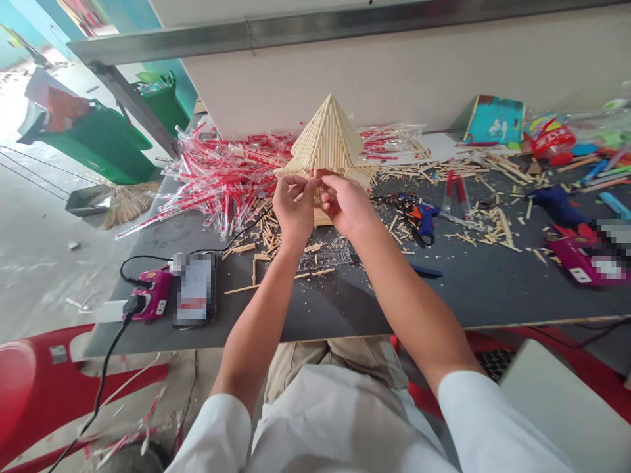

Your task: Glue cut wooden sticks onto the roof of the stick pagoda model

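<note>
while closely pinched hands [296,205] hide anything held near the stick model [329,135], a green bin [109,146] holds rubbish [68,108].

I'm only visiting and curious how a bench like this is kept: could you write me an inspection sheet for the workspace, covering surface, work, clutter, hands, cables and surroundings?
Surface: dark tabletop, strewn with stick scraps, barer along the near edge.
Job's things: stick model with a pointed roof, standing upright.
Clutter: heap of red-and-clear wrappers left of the model; blue glue gun to its right.
Hands: left hand and right hand close together before the model, fingers bent; anything pinched is too small to tell.
Cables: black cable runs from a magenta socket block over the table's edge.
Surroundings: green bins, broom and red chair on the left.
</note>
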A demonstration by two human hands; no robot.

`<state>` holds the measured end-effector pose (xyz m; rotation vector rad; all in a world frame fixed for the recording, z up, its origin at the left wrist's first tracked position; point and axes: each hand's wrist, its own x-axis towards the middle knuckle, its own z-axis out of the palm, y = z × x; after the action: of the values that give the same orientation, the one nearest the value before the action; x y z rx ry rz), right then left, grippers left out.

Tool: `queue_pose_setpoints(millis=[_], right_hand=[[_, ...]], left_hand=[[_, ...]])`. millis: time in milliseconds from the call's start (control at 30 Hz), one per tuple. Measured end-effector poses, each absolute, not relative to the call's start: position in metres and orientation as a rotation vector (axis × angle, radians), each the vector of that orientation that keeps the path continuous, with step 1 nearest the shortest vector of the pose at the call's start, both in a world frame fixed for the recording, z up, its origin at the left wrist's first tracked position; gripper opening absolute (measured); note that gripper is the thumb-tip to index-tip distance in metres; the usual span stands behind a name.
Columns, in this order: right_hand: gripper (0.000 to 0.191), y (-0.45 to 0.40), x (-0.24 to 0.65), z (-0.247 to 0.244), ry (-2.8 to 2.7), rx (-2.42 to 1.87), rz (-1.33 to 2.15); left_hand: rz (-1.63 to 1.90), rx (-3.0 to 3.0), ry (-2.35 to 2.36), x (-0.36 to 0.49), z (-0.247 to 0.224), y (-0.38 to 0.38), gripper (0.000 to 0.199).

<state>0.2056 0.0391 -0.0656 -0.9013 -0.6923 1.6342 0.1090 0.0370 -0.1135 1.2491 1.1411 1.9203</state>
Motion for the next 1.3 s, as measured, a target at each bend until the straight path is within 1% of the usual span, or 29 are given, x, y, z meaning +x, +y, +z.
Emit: queue_pose_setpoints(millis=[167,400,733,967,1300], right_hand=[[0.004,0.045,0.204,-0.068,-0.788,-0.820,1.712],[0.018,0.053,0.204,-0.065,-0.758,-0.751,1.792],[0.016,0.056,0.204,-0.067,-0.752,-0.721,1.814],[0.018,0.057,0.205,-0.069,-0.745,-0.699,1.844],[0.020,0.056,0.202,-0.068,-0.719,-0.698,1.839]], left_hand=[[1.923,1.228,1.123,0.106,-0.117,0.042,0.020],[1.812,1.124,1.084,0.107,-0.108,0.046,0.020],[1.736,0.990,1.052,0.107,-0.095,0.041,0.022],[1.736,0.995,1.003,0.107,-0.099,0.042,0.026],[1.759,0.989,0.999,0.107,-0.100,0.044,0.024]])
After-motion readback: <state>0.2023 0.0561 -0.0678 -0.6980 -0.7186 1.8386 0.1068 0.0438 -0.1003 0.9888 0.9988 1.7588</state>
